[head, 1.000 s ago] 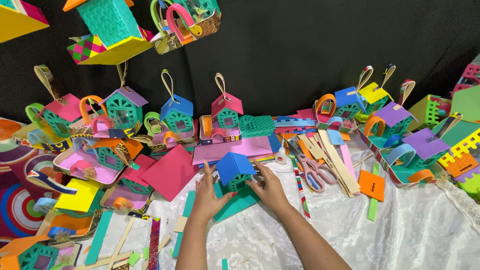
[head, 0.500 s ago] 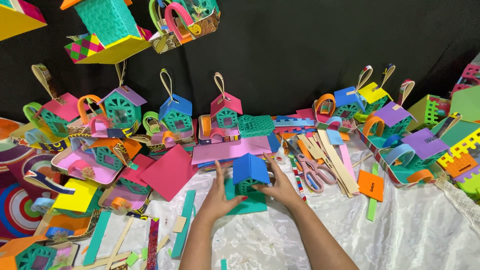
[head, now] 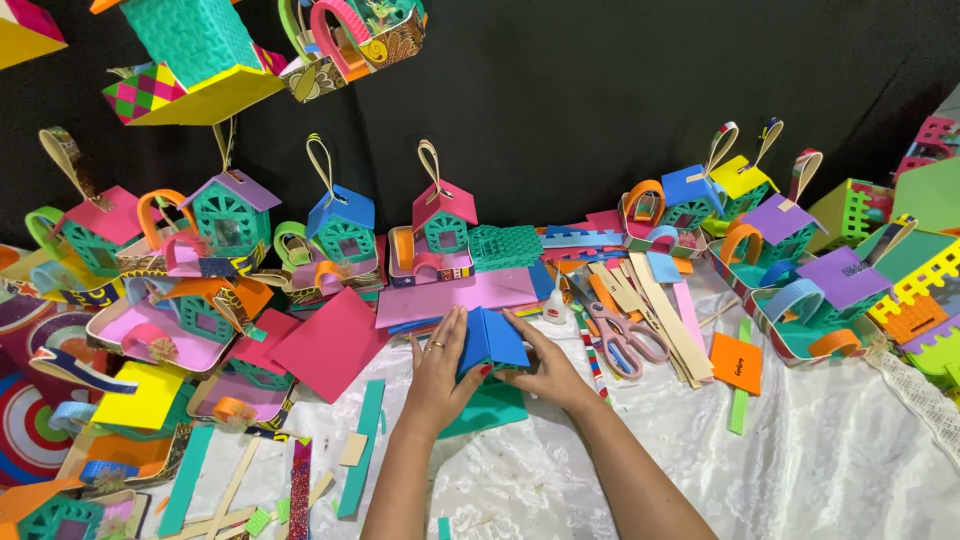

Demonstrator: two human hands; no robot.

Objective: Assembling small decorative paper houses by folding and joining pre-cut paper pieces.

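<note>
blue foam roof (head: 492, 338) pressed by left hand (head: 440, 372) and right hand (head: 545, 368), fingers grasping it.

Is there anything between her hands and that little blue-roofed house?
Nothing visible: the left hand and right hand both press directly on the blue-roofed house, one on each side, over a teal sheet.

Free room & obstacles. Near side of the hands' grip: bare white cloth (head: 800, 470), open passage. Far side: pink sheet (head: 455, 297), house row, blocked. Right of grip: scissors (head: 618, 338), strips. Left: red sheet (head: 330, 342).
</note>
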